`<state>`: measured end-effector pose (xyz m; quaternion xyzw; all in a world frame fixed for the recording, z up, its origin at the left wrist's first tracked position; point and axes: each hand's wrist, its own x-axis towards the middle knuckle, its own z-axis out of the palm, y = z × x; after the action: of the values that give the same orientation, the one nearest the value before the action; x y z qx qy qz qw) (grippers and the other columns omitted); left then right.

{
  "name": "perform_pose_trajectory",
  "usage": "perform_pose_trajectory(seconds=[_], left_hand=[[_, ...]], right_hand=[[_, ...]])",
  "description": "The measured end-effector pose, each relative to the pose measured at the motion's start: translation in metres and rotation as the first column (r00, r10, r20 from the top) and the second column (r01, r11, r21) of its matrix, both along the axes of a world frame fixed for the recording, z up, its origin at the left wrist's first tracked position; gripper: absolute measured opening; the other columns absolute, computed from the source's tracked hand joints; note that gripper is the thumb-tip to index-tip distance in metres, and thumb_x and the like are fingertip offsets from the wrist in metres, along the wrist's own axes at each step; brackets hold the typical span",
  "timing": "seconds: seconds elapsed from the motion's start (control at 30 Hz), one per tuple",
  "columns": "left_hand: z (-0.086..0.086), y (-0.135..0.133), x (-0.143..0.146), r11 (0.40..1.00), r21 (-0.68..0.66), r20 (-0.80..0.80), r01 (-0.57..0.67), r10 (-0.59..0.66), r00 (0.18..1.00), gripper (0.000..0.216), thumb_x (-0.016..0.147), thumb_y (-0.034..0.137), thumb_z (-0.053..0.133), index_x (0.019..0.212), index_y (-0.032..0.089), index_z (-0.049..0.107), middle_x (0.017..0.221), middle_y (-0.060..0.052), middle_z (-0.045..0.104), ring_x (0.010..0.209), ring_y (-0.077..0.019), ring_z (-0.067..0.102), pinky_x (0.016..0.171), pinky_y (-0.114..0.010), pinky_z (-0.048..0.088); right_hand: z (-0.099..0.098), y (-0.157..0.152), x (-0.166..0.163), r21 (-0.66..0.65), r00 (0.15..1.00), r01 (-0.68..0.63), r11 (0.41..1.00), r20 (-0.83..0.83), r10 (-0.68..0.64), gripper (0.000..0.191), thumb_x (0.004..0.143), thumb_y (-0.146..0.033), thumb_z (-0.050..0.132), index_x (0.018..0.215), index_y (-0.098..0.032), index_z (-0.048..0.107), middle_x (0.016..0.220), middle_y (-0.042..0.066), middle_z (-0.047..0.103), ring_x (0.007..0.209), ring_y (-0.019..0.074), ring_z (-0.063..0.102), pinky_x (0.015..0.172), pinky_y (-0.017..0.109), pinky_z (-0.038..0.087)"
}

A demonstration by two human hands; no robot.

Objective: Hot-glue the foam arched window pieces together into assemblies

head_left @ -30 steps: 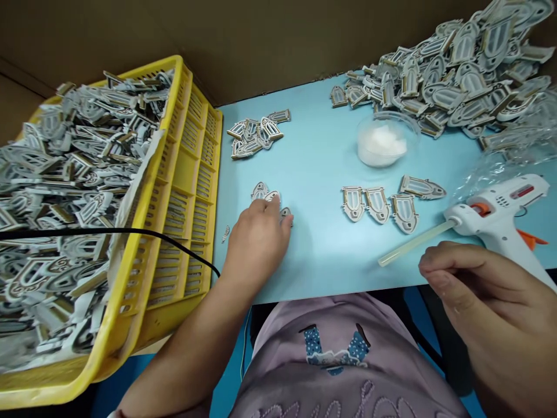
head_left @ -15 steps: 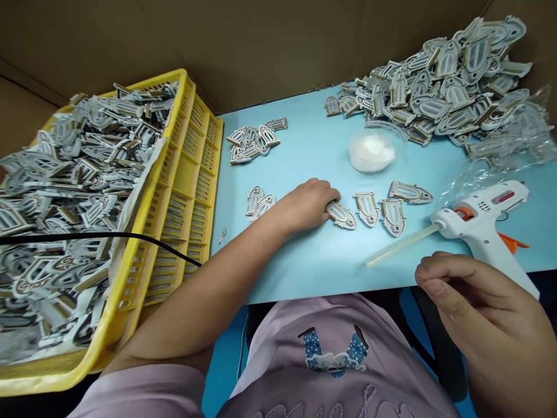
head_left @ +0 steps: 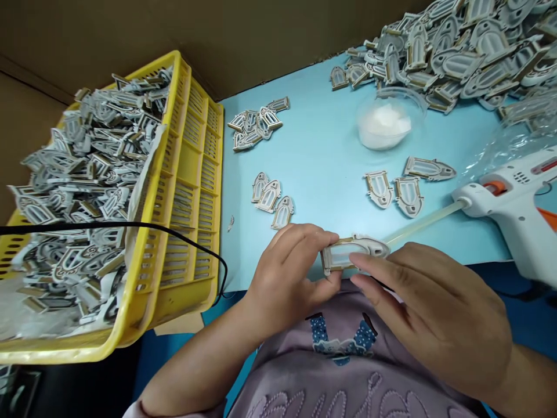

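The left hand (head_left: 289, 273) pinches one end of an arched, window-shaped plaque (head_left: 354, 252) just inside the near edge of the pale blue table (head_left: 331, 157); its thumb sits below and its fingers above. The right hand (head_left: 429, 307) lies against the other end, its fingertips (head_left: 361, 266) at the lower edge; I cannot tell whether they grip. A white hot glue gun (head_left: 509, 203) lies at the right edge, its glue stick (head_left: 424, 223) ending just beside the plaque; three loose plaques (head_left: 272, 200) sit left of the hands; a yellow plastic crate (head_left: 187, 174) heaped with plaques stands beyond the left edge; a large plaque pile (head_left: 448, 58) fills the far right corner; the beaded script on the person's pink top (head_left: 343, 395) is too cut off to read.
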<state>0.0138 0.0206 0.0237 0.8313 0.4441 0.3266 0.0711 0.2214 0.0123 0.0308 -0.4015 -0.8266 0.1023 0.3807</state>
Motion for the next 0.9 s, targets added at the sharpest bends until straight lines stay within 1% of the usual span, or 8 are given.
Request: perform_pose_trajectory(seconds=[0.13,0.23,0.33,0.47,0.6,0.7,0.8,0.9], left_hand=[[0.004,-0.009,-0.003,1.0,0.018,-0.018,-0.004,0.004,1.0,0.039,0.079,0.021,0.076,0.115,0.013,0.062,0.099,-0.009,0.068,0.092,-0.0206,0.065,0.084,-0.034,0.055],[0.008,-0.013,-0.005,1.0,0.022,-0.052,-0.017,0.018,0.999,0.037,0.081,0.023,0.073,0.115,0.013,0.064,0.098,-0.011,0.068,0.09,-0.0215,0.065,0.083,-0.035,0.056],[0.011,-0.015,-0.006,0.999,0.049,-0.082,-0.023,0.027,0.996,0.035,0.081,0.019,0.072,0.115,0.015,0.063,0.097,-0.01,0.069,0.088,-0.021,0.065,0.083,-0.036,0.057],[0.013,-0.017,-0.007,0.995,0.094,-0.106,-0.031,0.041,0.994,0.038,0.081,0.015,0.071,0.117,0.019,0.061,0.098,-0.008,0.071,0.087,-0.0201,0.065,0.08,-0.035,0.058],[0.013,-0.02,-0.01,0.996,0.089,-0.124,-0.012,0.023,0.992,0.037,0.083,0.014,0.07,0.119,0.017,0.06,0.098,-0.007,0.071,0.088,-0.0192,0.065,0.083,-0.035,0.058],[0.01,-0.022,-0.013,0.996,0.083,-0.117,0.018,-0.009,0.993,0.038,0.083,0.016,0.072,0.12,0.013,0.062,0.1,-0.009,0.071,0.092,-0.0196,0.064,0.088,-0.035,0.056],[0.008,-0.022,-0.015,0.996,0.084,-0.099,0.032,-0.023,0.995,0.039,0.082,0.016,0.074,0.118,0.011,0.063,0.099,-0.009,0.071,0.092,-0.0191,0.064,0.088,-0.034,0.056],[0.009,-0.019,-0.017,0.998,0.066,-0.059,0.021,-0.017,0.998,0.037,0.082,0.017,0.074,0.117,0.013,0.063,0.098,-0.01,0.071,0.089,-0.0193,0.065,0.084,-0.035,0.057]], right_hand=[[-0.001,-0.003,-0.008,-0.005,1.0,0.001,1.0,0.002,-0.001,0.016,0.09,-0.017,0.07,0.106,-0.013,0.072,0.077,0.002,0.066,0.072,0.0167,0.06,0.07,0.033,0.046],[0.0,-0.005,-0.01,-0.003,0.999,-0.041,0.999,0.023,0.041,0.018,0.087,-0.01,0.071,0.105,-0.012,0.072,0.074,0.002,0.065,0.07,0.0172,0.057,0.069,0.034,0.046],[0.001,-0.008,-0.013,0.02,0.997,-0.065,0.998,0.046,0.064,0.023,0.085,-0.001,0.068,0.105,-0.012,0.071,0.077,0.004,0.067,0.074,0.0183,0.058,0.069,0.035,0.045],[0.003,-0.011,-0.018,0.0,0.995,-0.074,0.997,0.065,0.074,0.015,0.088,-0.002,0.064,0.095,-0.014,0.068,0.081,0.006,0.068,0.076,0.0197,0.058,0.067,0.036,0.044],[0.004,-0.009,-0.024,-0.043,0.994,-0.074,0.996,0.079,0.078,0.014,0.089,-0.001,0.061,0.089,-0.015,0.063,0.086,0.009,0.069,0.077,0.0192,0.059,0.073,0.035,0.047],[0.003,-0.007,-0.027,-0.066,0.99,-0.104,0.992,0.092,0.11,0.015,0.089,-0.001,0.055,0.088,-0.015,0.06,0.087,0.01,0.068,0.075,0.0192,0.058,0.072,0.035,0.049],[0.002,-0.007,-0.027,-0.058,0.982,-0.13,0.99,0.131,0.137,0.014,0.088,-0.001,0.052,0.09,-0.014,0.058,0.086,0.011,0.067,0.076,0.021,0.058,0.069,0.036,0.049],[0.004,-0.005,-0.023,-0.023,0.982,-0.124,0.992,0.138,0.126,0.016,0.088,-0.002,0.053,0.099,-0.011,0.059,0.089,0.011,0.066,0.084,0.0217,0.059,0.077,0.037,0.05]])
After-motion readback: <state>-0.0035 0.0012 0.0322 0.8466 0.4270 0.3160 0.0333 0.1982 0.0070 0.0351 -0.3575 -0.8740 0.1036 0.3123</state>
